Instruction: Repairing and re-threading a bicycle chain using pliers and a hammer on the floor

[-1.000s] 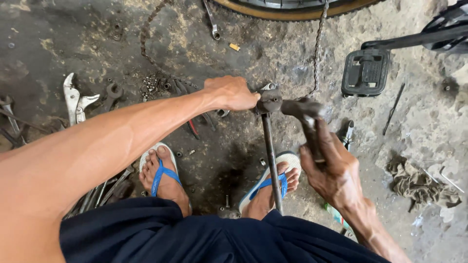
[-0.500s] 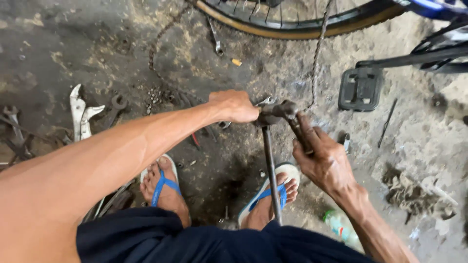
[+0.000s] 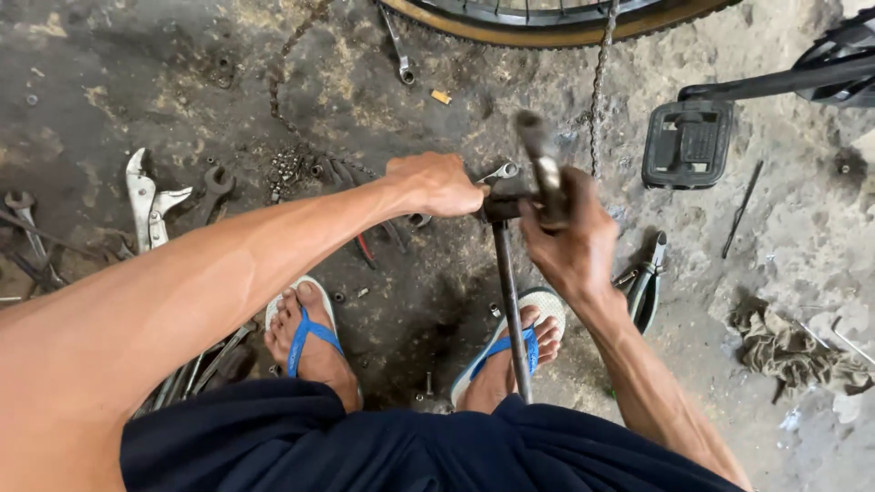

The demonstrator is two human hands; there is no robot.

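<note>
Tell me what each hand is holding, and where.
Left hand grips the top of the upright metal rod; right hand holds a blurred tool by its lower end.

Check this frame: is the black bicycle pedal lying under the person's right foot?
No, the black bicycle pedal sits on its crank arm beyond the right hand, well clear of the blue-strapped sandal.

The stained concrete floor point(image 3: 802, 237) carries my clutter; locking pliers point(image 3: 144, 208) and wrenches point(image 3: 217, 182) lie at my left; a loose chain point(image 3: 284, 64) runs ahead; a grey rag point(image 3: 784, 351) and black-handled pliers point(image 3: 645, 287) lie right.
</note>
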